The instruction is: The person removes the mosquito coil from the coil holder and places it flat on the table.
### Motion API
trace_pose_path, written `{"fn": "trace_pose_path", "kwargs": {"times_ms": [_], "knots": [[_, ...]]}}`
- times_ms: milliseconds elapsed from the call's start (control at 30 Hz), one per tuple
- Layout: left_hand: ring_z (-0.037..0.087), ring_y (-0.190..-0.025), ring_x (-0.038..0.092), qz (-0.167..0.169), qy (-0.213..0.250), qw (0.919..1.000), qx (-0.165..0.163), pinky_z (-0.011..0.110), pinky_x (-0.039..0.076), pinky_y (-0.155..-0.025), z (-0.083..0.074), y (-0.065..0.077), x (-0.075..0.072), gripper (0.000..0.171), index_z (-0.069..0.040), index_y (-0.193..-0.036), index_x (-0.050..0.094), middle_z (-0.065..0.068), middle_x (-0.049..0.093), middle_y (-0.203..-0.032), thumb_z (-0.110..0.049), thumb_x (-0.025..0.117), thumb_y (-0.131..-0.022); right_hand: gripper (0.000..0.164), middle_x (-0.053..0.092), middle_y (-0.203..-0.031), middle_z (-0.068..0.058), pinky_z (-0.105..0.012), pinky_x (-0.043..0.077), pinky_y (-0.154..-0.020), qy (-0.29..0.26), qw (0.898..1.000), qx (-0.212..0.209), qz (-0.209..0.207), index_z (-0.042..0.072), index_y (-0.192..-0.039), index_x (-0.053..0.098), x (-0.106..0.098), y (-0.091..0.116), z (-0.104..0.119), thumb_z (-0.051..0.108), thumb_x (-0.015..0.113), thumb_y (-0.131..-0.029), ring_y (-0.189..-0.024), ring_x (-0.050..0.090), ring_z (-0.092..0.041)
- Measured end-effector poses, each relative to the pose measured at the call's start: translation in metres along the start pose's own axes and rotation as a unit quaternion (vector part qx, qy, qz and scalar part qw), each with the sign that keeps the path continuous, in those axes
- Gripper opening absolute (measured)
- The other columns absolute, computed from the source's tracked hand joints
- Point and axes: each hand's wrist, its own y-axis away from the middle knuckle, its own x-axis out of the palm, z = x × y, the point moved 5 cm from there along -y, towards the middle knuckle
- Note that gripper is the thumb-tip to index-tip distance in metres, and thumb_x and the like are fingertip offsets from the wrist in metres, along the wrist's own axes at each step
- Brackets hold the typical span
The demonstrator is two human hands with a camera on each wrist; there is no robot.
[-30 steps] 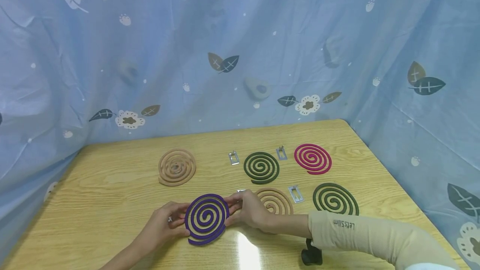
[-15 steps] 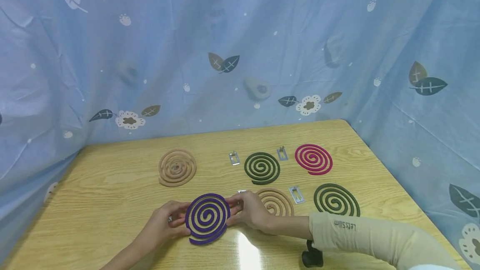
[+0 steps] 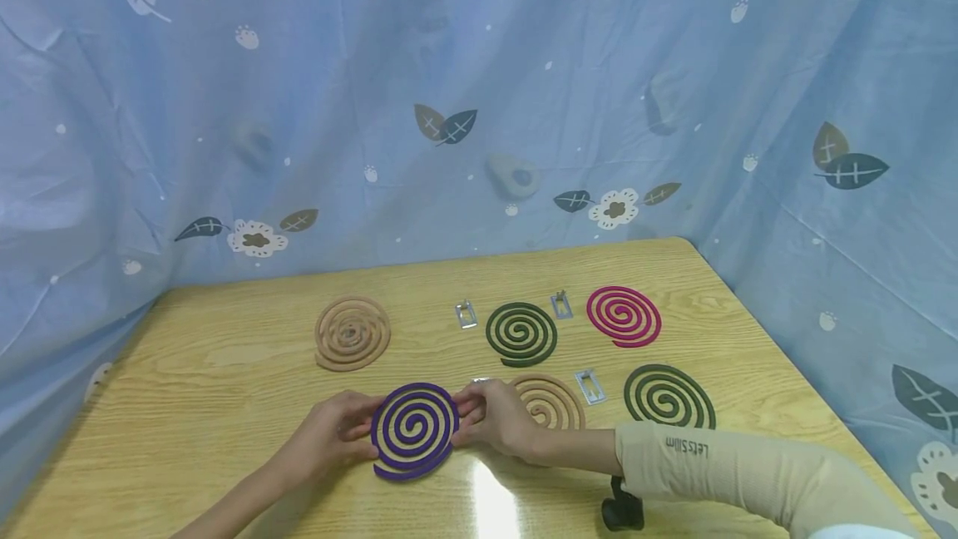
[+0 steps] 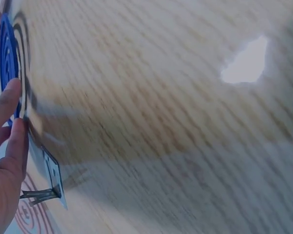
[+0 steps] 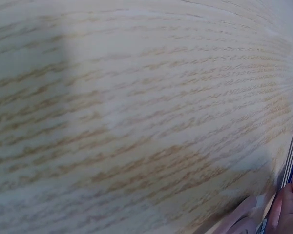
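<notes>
Both hands hold a purple mosquito coil point(image 3: 411, 431) by opposite edges, low over the front of the wooden table. My left hand point(image 3: 329, 432) grips its left edge, thumb in front. On the right edge, the thumb and fingers of my right hand point(image 3: 497, 421) pinch the rim. The left wrist view shows the coil point(image 4: 7, 53) edge-on, with its spiral shadow on the tabletop. Just beside the left fingers, a small metal coil stand point(image 4: 52, 168) lies on the table with its prong raised. In the right wrist view only part of the right hand point(image 5: 285, 209) shows.
Behind lie a tan coil point(image 3: 322, 331), green coils point(image 3: 521, 360) point(image 3: 636, 389) and a pink coil point(image 3: 624, 345). Another tan coil point(image 3: 576, 406) is partly behind the right hand. Metal stands point(image 3: 466, 314) point(image 3: 561, 305) point(image 3: 590, 388) sit among them. A patterned blue curtain point(image 3: 337, 140) surrounds the table.
The coil's lower end has moved slightly up in view as the left hand shifted a little away from the front. Metal glimpsed between the left fingers is now hidden. The right hand stays nearly still.
</notes>
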Motion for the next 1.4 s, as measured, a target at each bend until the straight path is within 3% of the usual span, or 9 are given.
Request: {"fn": "trace_pose_path", "kwargs": {"times_ms": [233,400,633,933,1133,1400], "knots": [[0.032,-0.096,0.063,0.005,0.036,0.9994,-0.001,0.032,0.056,-0.086,0.000,-0.004,-0.001,0.059,0.010,-0.114,0.062,0.016,0.064,-0.107,-0.016,0.085,-0.067,0.057,0.068,-0.082,-0.015,-0.018,0.057,-0.064,0.016,1.000,-0.003,0.009,-0.016,-0.116,0.058,0.001,0.000,0.001,-0.009,0.081,-0.064,-0.065,0.068,-0.020],[0.037,-0.099,0.062,0.025,0.084,0.9961,-0.004,0.026,0.056,-0.085,0.001,-0.006,0.001,0.058,0.015,-0.115,0.058,0.022,0.060,-0.110,-0.006,0.084,-0.067,0.052,0.066,-0.080,-0.013,-0.017,0.056,-0.061,0.016,1.000,-0.004,0.006,-0.015,-0.111,0.060,0.001,0.000,0.000,-0.009,0.082,-0.064,-0.065,0.067,-0.020],[0.045,-0.105,0.057,0.048,0.142,0.9886,-0.015,0.028,0.053,-0.090,0.001,-0.008,0.004,0.062,0.022,-0.116,0.051,0.029,0.054,-0.113,0.008,0.081,-0.064,0.049,0.064,-0.079,-0.010,-0.014,0.054,-0.061,0.032,0.999,-0.006,0.015,-0.013,-0.106,0.060,0.003,-0.001,0.002,-0.007,0.083,-0.064,-0.066,0.067,-0.020],[0.038,-0.099,0.058,0.047,0.118,0.9918,-0.007,0.026,0.054,-0.088,0.003,-0.011,0.002,0.061,0.019,-0.116,0.054,0.019,0.056,-0.107,0.007,0.082,-0.063,0.048,0.064,-0.078,-0.009,-0.015,0.054,-0.060,0.066,0.997,-0.006,0.027,-0.011,-0.105,0.061,0.003,-0.002,0.005,-0.008,0.084,-0.063,-0.067,0.066,-0.021],[0.022,-0.092,0.059,0.044,0.080,0.9958,-0.001,0.022,0.055,-0.086,0.002,-0.013,0.000,0.060,0.016,-0.117,0.057,0.011,0.058,-0.102,0.002,0.083,-0.064,0.049,0.064,-0.079,-0.010,-0.015,0.054,-0.061,0.070,0.997,-0.017,0.031,-0.012,-0.105,0.060,0.004,-0.002,0.006,-0.008,0.084,-0.063,-0.067,0.067,-0.024],[0.015,-0.089,0.057,0.046,0.054,0.9975,-0.001,0.021,0.055,-0.085,0.003,-0.014,-0.002,0.060,0.013,-0.115,0.060,0.007,0.058,-0.098,-0.003,0.085,-0.063,0.046,0.062,-0.077,-0.008,-0.014,0.053,-0.059,0.085,0.996,-0.024,0.031,-0.010,-0.103,0.060,0.004,-0.003,0.007,-0.007,0.084,-0.064,-0.064,0.065,-0.016]]}}
